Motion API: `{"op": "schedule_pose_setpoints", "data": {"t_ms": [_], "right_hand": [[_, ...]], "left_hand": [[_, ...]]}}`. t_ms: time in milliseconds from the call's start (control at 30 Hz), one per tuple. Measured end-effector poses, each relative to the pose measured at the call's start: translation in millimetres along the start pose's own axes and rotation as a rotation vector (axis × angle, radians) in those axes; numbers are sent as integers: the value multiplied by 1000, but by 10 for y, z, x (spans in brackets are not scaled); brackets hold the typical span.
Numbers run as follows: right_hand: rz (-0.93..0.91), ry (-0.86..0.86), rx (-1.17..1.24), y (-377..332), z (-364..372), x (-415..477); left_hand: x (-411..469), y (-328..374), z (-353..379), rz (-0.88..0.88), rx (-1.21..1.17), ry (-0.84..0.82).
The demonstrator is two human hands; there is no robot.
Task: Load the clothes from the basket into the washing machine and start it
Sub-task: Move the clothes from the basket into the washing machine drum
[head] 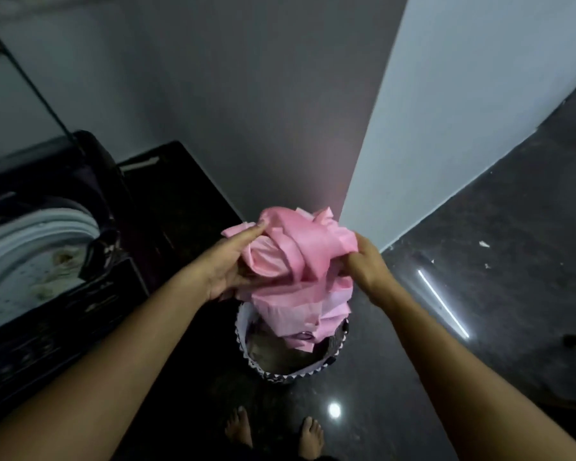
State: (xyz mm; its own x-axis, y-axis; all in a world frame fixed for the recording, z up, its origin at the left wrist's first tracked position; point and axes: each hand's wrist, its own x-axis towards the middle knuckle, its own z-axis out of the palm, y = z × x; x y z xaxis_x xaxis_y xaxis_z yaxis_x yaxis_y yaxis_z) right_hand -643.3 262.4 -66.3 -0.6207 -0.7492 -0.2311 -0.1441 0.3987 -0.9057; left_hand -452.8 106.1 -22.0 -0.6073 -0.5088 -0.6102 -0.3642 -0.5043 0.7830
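A dim corner with grey walls and a dark glossy floor (479,294); the top-loading washing machine (47,254) stands at the left, lid up, pale laundry showing in its drum. Both hands hold a bunched pink garment (300,251) above the round patterned basket (290,371), its tail hanging to the rim. The left hand (228,264) cups it from the side, thumb pressed on top; the right hand (366,264) has fingers curled into the cloth. Bare feet (273,434) stand below.

The one head camera is looking steeply down and forward, close above the basket (293,374), with the washing machine (24,234) sitting at left edge.
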Motion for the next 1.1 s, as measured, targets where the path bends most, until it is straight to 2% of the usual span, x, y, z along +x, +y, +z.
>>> {"op": "schedule_pose_setpoints", "data": {"t_ms": [167,233,300,333,433,500,600,700,800,900,1000,1100], "right_hand": [[-162,69,139,-845,-351,-212],[-220,77,161,-1149,-440,-289],[-278,87,167,-1429,-518,-375],[-306,92,169,-1560,-552,-412],[-400,78,201,-1958,-595,-552],[-464,26,234,-2226,-546,-673],[-571,-90,248,-2570,-486,-806],[-649,-139,209,-2736,-626,-793],[-658,-110,24,-2667,-813,-637],[-476,-115,-144,-2508,-822,-442],[-353,-250,-88,-2519,-565,-311],[-406,-388,56,-2808,-87,-253]], "left_hand": [[-390,220,-178,39,360,154],[-504,280,-191,140,456,242],[-630,355,-199,343,447,299],[-672,402,-191,442,436,278],[-826,636,38,678,479,71],[-855,788,299,796,522,107],[-878,1087,530,735,371,372],[-931,1406,562,829,247,470],[-1046,1652,496,926,161,509],[-1273,1807,192,963,11,471],[-1516,1931,-199,956,-96,437],[-1849,1982,-556,973,-135,405]]}}
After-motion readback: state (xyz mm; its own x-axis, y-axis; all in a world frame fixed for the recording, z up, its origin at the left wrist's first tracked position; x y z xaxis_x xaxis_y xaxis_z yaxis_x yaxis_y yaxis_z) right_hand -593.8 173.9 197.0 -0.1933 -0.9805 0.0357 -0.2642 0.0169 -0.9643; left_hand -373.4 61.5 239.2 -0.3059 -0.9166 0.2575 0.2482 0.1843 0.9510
